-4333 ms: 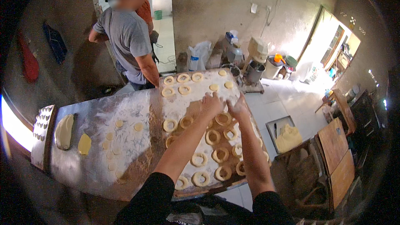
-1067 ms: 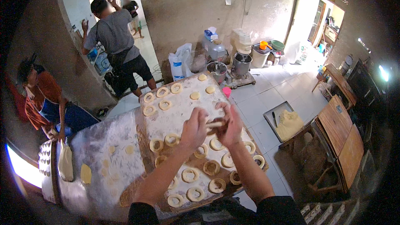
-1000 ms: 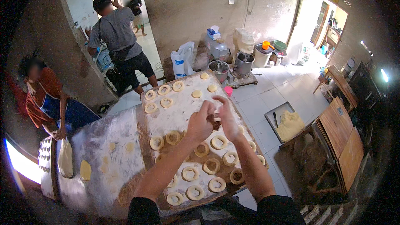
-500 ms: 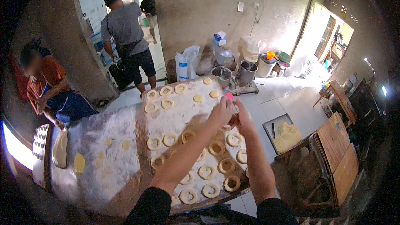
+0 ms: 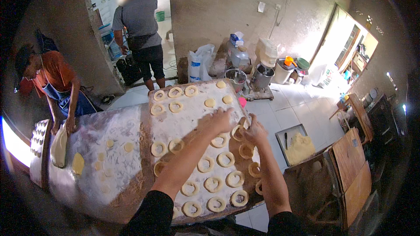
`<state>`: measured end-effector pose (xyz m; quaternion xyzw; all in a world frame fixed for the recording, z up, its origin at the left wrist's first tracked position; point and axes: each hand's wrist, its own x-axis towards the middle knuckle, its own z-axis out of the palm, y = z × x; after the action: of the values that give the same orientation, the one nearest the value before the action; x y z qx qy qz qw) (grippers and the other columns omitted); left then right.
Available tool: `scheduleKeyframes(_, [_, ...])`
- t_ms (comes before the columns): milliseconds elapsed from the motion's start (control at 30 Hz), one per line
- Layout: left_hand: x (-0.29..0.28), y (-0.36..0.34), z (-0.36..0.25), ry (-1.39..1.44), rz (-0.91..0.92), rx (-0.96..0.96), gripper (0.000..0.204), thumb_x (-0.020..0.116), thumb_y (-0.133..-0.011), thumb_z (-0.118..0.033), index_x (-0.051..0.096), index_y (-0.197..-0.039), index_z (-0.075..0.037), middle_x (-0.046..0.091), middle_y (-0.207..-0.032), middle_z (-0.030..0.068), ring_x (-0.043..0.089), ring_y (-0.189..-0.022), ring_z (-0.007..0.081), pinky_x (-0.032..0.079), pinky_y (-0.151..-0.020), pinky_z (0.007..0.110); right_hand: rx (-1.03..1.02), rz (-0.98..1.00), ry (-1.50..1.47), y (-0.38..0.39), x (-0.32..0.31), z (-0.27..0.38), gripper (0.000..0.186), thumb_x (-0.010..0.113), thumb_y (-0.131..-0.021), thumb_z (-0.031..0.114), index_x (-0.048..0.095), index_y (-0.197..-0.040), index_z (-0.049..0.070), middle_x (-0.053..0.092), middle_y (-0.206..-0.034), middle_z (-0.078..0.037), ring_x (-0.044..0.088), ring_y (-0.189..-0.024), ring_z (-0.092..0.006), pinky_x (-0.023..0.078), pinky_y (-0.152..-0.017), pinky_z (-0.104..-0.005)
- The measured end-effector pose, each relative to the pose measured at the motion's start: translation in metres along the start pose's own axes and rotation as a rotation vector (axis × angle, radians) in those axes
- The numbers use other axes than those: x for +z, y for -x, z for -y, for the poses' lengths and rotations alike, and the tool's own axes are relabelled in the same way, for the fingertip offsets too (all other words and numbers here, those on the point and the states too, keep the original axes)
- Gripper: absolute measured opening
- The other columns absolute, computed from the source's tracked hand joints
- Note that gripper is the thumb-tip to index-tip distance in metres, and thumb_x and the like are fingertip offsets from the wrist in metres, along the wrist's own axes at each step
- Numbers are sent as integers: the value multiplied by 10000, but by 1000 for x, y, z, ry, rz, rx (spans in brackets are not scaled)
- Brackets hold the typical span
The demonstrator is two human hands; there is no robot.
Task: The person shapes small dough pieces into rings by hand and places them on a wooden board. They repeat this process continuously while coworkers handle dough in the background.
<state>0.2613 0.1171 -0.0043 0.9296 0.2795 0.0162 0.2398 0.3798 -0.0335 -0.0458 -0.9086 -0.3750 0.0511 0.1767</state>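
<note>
My left hand [image 5: 220,121] reaches over the floured board [image 5: 192,120], fingers stretched forward and apart, holding nothing I can see. Just to its right, my right hand [image 5: 256,131] has its fingers curled at the edge of a pale dough ring [image 5: 237,133] low against the board. Partly hidden by that hand, the ring adjoins others in rows, such as one dough ring [image 5: 226,159] nearer me. Beyond my hands lie flat round dough pieces [image 5: 210,102], not ring-shaped. A bright pink object [image 5: 242,101] is at the board's far right edge.
A co-worker [image 5: 61,83] at far left handles a long dough piece [image 5: 58,149] on the floured table [image 5: 127,122]. Another person [image 5: 141,26] stands in the doorway. Mixers [image 5: 262,76] and buckets line the wall. To the right are a dough tray [image 5: 299,146] and wooden boards [image 5: 350,161].
My hands were together over the board's far right; now they are apart, with a dough ring low by the right one. The co-worker has both hands on the long dough.
</note>
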Motion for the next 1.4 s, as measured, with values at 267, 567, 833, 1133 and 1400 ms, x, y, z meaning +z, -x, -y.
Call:
scheduleKeyframes(267, [-18, -56, 88, -15, -126, -15, 385, 484, -955, -357, 533, -1204, -68, 618, -1178, 214, 620, -1061, 395, 493, -913, 499, -298, -178, -124, -129, 61, 3, 296, 641, -847, 335, 664, -935, 53, 673, -906, -184, 634, -882, -389, 500, -758, -477])
scheduleKeyframes(567, [-47, 126, 199, 431, -666, 45, 313, 645, -886, -249, 583, -1144, -82, 659, -1082, 213, 641, -1016, 390, 511, -885, 473, -453, -10, -411, -141, 77, 171, 321, 732, -768, 178, 604, -1019, 24, 658, -863, -125, 652, -772, -265, 519, -705, -399])
scheduleKeyframes(833, [-1, 417, 346, 232, -400, -437, 305, 631, -840, -79, 631, -1145, -62, 669, -1047, 198, 648, -993, 360, 530, -850, 445, -1033, 872, -420, 77, 228, 461, 342, 751, -791, 234, 691, -1044, 12, 718, -922, -155, 685, -849, -250, 529, -792, -373])
scheduleKeyframes(1133, [-26, 460, 394, 363, -788, -607, 269, 651, -897, -190, 632, -1123, -46, 685, -878, 222, 668, -833, 397, 528, -698, 477, -1098, 688, -89, 157, 267, 547, 340, 760, -791, 292, 644, -936, 8, 681, -892, -156, 662, -827, -269, 529, -762, -395])
scheduleKeyframes(1400, [-98, 465, 395, 879, -847, -535, 238, 721, -864, -165, 681, -1055, -29, 724, -847, 108, 713, -792, 200, 550, -682, 328, -587, 1112, -959, 197, 180, 545, 305, 723, -840, 90, 533, -1077, 63, 646, -905, -66, 638, -830, -158, 520, -720, -322])
